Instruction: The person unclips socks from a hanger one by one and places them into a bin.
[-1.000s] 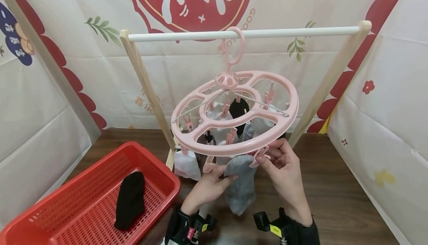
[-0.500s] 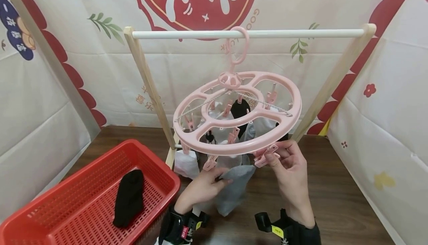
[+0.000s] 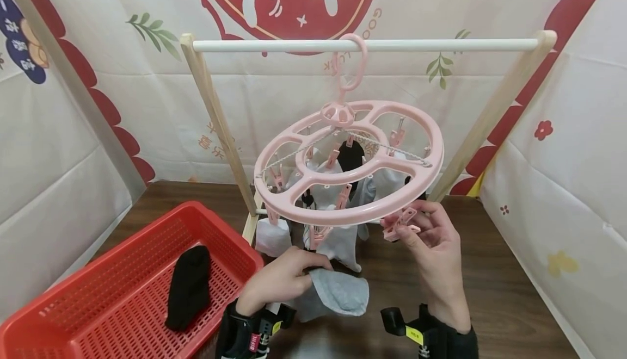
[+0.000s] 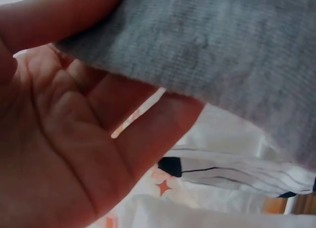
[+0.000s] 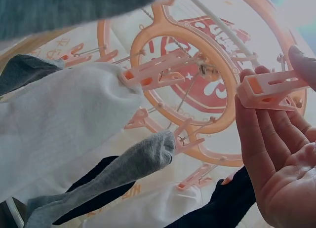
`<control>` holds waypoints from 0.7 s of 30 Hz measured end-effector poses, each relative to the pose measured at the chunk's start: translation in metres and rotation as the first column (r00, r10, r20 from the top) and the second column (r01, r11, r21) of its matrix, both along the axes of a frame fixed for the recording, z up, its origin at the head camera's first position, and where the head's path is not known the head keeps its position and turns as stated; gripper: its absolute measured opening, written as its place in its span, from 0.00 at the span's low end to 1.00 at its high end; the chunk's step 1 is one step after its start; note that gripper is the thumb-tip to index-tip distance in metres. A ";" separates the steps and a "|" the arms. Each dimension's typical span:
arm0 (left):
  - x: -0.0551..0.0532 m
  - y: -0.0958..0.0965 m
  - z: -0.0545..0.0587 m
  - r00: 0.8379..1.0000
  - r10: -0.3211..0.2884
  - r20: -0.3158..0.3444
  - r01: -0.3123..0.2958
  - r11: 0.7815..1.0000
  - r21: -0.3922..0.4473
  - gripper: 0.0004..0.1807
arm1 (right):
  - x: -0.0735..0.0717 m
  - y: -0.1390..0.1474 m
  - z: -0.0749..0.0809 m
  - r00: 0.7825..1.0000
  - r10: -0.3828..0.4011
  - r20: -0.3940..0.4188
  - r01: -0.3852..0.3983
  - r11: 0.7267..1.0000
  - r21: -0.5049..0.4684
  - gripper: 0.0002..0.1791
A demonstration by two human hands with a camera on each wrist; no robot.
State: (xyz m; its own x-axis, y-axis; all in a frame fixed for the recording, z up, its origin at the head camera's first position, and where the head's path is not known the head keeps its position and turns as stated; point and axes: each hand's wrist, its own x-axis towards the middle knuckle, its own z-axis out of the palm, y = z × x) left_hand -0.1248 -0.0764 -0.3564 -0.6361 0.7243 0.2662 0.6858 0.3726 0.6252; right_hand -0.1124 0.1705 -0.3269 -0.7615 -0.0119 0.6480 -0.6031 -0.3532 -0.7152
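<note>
My left hand (image 3: pixel 281 278) pinches the edge of a grey sock (image 3: pixel 345 292), which droops to the right below the hanger. In the left wrist view, the knit grey sock (image 4: pixel 207 45) lies between thumb and fingers. My right hand (image 3: pixel 436 250) holds a pink clip (image 3: pixel 400 226) under the right front rim of the round pink drying hanger (image 3: pixel 338 217). Nothing sits between the jaws of that pink clip (image 5: pixel 269 92) in the right wrist view. Other clips hold socks, among them a white sock (image 5: pixel 74 119) and a thin grey sock (image 5: pixel 123 169).
The hanger hooks over a white rod (image 3: pixel 441 45) on a wooden frame (image 3: pixel 215 109). At left stands a red basket (image 3: pixel 196 209) holding a black sock (image 3: pixel 188 288). Beneath everything is a dark wooden table (image 3: pixel 499 293); printed cloth walls surround it.
The grey sock has come away from the clip at my right hand. My left hand has drawn it down and to the left. My right hand, still holding the clip, has shifted slightly right.
</note>
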 end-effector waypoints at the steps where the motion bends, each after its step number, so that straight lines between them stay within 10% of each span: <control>1: 0.001 -0.002 0.001 1.000 -0.002 0.009 0.002 1.000 0.006 0.16 | 0.000 0.000 0.000 1.000 -0.005 0.002 0.005 1.000 0.008 0.20; 21: 0.013 -0.044 0.015 0.984 0.072 0.164 -0.105 0.974 0.200 0.15 | 0.000 0.000 0.000 0.999 -0.020 -0.036 0.023 0.996 0.083 0.20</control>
